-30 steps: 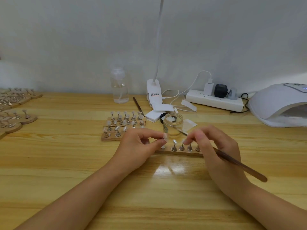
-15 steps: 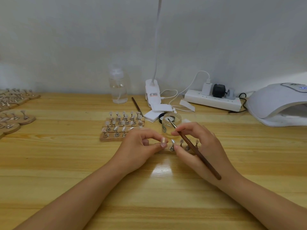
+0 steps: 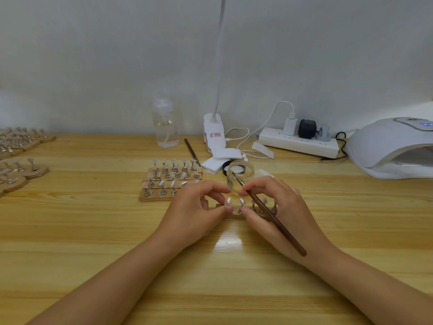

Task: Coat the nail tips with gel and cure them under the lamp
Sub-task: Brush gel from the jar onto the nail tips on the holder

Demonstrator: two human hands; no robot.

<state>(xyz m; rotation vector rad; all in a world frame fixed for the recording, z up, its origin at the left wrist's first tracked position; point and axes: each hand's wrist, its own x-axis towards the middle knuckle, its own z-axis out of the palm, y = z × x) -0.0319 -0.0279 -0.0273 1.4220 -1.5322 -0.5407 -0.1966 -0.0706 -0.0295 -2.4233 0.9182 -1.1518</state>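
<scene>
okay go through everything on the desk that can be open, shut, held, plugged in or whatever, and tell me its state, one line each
Gel jar: lid off, brush tip at its rim.
Brush: held in right hand.
Left hand: pinching the near nail-tip strip.
Curing lamp: display lit, no strip visible inside.
Power strip: three plugs in.
Clear bottle: upright, capped.
Spare brush: lying unused.
</scene>
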